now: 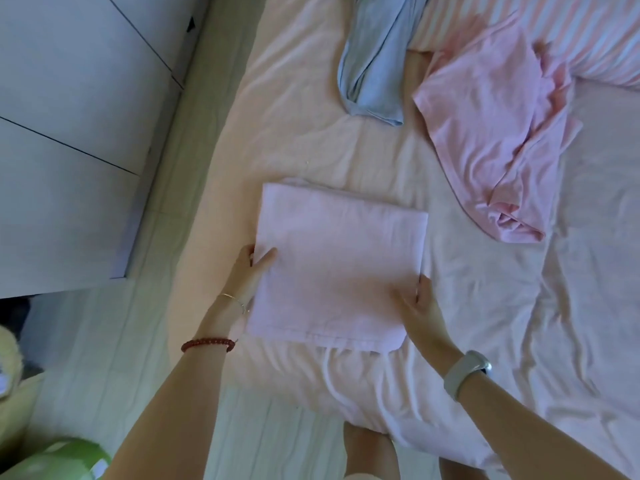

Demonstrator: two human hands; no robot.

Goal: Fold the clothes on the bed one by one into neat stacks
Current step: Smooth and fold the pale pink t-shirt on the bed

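Left hand [250, 271]: we pinch the left edge of the folded pale pink garment [337, 268], thumb on top, fingers tucked under.
Garment: it lies flat near the bed [485, 306] edge; we should keep the layers squared.
Right hand [420, 308]: fingers grip the right edge; lift level with the left.
Farther back: blue garment [372, 64] and pink shirt [491, 133] wait unfolded.
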